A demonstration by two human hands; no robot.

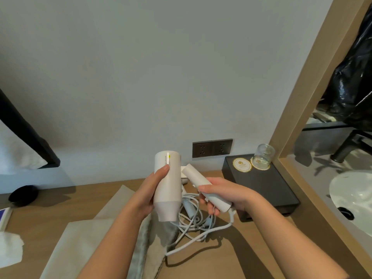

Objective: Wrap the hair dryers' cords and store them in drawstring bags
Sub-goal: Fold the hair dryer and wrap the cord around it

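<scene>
White folding dryer [168,184], loose cord [193,224]

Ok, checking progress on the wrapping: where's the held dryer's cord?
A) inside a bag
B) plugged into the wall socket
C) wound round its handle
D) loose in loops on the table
D: the cord hangs from the end of the handle and lies in loose loops on the table.

Bare hands, bare forearms
The left hand [150,195] and the right hand [227,195] are uncovered; both forearms are bare, the nails short.
</scene>
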